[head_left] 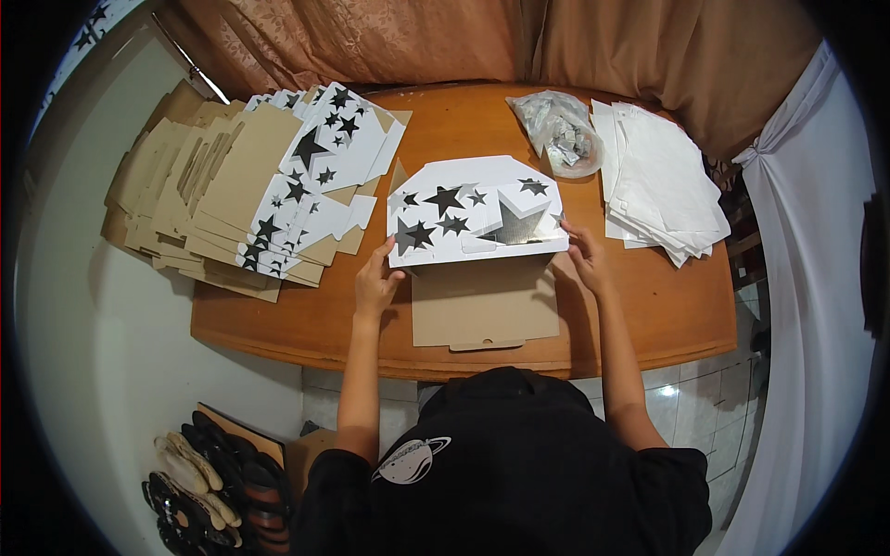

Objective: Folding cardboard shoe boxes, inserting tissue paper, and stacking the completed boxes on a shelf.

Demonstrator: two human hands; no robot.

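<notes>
Holding the left end of the star box [468, 222], the left hand [375, 284] has its fingers a bit bent, with the tips on the box's side and the thumb by the near corner. The box is in the middle of the table [667, 310], with black and silver stars on its white top and a brown flap [487, 320] lying toward the person. At the other end, the right hand [591, 261] grips too, its fingers curved on the right edge.

On the left, the big pile of flat cardboard [218, 199] hides its own bottom sheets, and the bottom of the view cuts off some shoes [209, 491]. The white top hides the inside of the box. To the right, the small shiny things in the clear plastic bag [549, 109] are hard to make out.

Some bare wood shows between the cardboard and the left hand. The flap stops close to the table's near edge. More bare wood lies right of the right hand, below the white sheets [658, 176].
</notes>
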